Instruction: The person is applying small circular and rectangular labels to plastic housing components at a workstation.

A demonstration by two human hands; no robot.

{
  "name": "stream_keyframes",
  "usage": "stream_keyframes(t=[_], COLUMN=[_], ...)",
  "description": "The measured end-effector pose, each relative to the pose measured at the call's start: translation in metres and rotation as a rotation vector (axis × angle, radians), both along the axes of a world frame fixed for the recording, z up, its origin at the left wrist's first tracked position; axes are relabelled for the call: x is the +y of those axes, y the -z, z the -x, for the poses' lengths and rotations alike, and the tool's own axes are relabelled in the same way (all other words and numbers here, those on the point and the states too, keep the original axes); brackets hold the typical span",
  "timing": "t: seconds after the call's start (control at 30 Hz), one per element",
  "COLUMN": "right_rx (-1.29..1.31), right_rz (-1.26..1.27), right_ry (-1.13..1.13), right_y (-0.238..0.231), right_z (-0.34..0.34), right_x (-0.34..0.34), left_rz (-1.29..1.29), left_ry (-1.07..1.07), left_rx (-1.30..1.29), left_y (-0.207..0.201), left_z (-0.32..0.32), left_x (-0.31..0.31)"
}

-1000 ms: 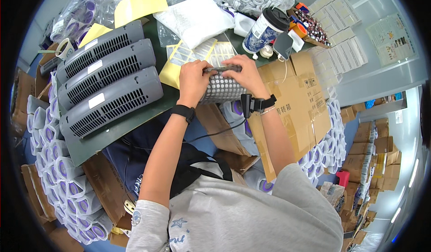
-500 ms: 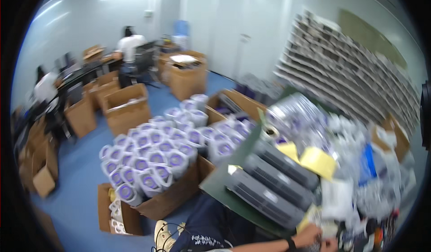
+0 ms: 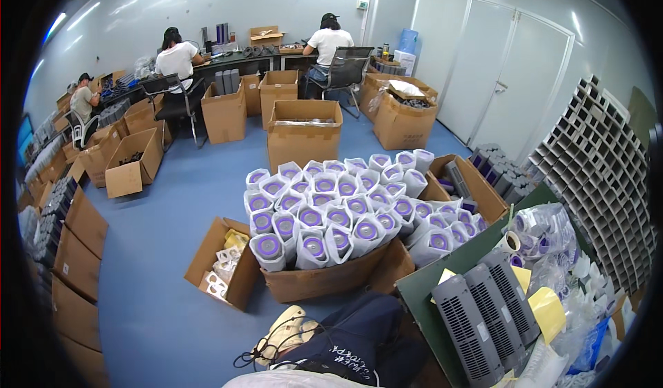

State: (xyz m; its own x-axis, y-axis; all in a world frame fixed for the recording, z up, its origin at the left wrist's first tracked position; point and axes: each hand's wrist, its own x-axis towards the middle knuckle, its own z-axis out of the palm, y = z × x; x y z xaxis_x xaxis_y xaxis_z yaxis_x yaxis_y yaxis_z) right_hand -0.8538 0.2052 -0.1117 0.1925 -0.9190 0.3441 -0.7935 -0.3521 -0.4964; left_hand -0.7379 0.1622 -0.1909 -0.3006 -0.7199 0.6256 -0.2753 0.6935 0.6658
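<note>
Since the view has swung across the room, both hands are out of frame, so their fingers' state cannot be told nor the handwork followed. At lower right, three vented grey plastic housings [image 3: 494,314] with pale labels lie side by side on a dark-green tabletop [image 3: 418,291], beside a yellow sheet [image 3: 548,313].

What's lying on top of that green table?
Three grey slotted units, yellow sheets and clear plastic bags show on the green table. The tabletop beneath them is covered, and the picture's edge cuts some things off.
</note>
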Motion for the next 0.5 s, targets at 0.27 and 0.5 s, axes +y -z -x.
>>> stream_keyframes(t=[0.27,0.5], right_rx=[-0.019,0.070], right_rz=[0.007,0.012], right_ry=[-0.002,0.133], right_y=[0.018,0.011], right_z=[0.013,0.045], right_x=[0.005,0.024], left_rz=[0.026,0.006], left_ry=[-0.019,0.005], left_rx=[0.097,0.138], left_y=[0.002,-0.009], left_z=[0.007,0.000], left_x=[0.007,0.011])
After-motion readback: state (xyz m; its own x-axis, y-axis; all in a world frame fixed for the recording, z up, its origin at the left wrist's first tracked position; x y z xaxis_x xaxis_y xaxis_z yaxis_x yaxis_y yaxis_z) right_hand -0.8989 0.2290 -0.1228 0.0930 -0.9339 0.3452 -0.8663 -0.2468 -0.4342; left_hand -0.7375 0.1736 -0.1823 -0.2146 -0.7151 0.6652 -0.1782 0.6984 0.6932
